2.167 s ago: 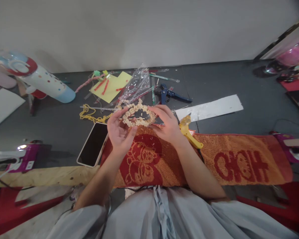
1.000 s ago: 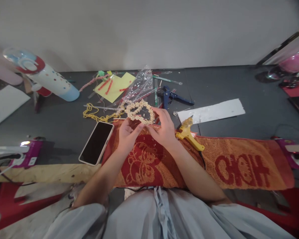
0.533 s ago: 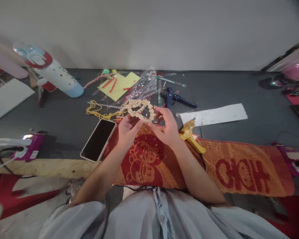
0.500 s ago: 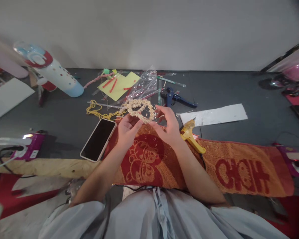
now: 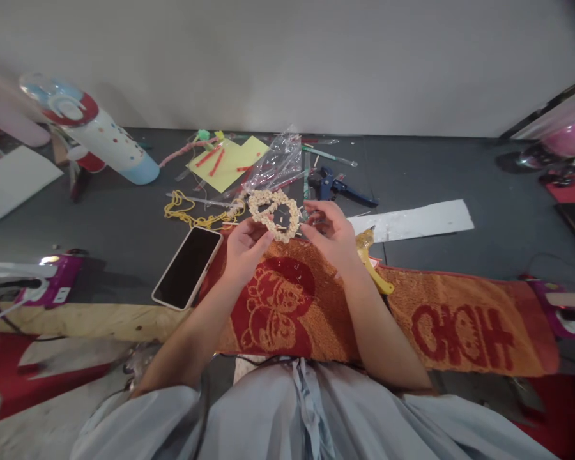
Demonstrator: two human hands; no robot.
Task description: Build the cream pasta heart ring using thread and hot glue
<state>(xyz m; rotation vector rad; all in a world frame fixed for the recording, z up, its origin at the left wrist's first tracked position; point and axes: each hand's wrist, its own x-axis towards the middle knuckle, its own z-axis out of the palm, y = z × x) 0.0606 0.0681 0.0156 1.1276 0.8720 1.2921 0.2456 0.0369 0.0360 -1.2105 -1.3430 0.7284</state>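
Observation:
A cream-coloured looped ring (image 5: 292,225), knobbly all over as if made of small beads or pieces, is held up above the table. My left hand (image 5: 246,248) pinches its lower left side between thumb and fingers. At the ring's right side, my right hand (image 5: 333,233) has its thumb and fingers parted, with a small gap to the ring. Whether anything tiny sits between those fingertips I cannot make out. A yellow glue gun (image 5: 376,273) lies just right of my right hand, partly hidden behind it. Under both forearms is an orange and red towel (image 5: 326,319).
A phone (image 5: 188,268) lies left of my left hand, near yellow string (image 5: 177,209). Behind the ring are yellow paper (image 5: 227,169), a clear plastic bag (image 5: 280,160) and a blue-handled cutter (image 5: 338,186). A white strip (image 5: 421,220) lies right; a bottle (image 5: 108,140) stands left.
My right hand has shifted slightly right, away from the ring, and now covers more of the glue gun. The ring has turned and tilted a little in my left hand, its opening showing wider.

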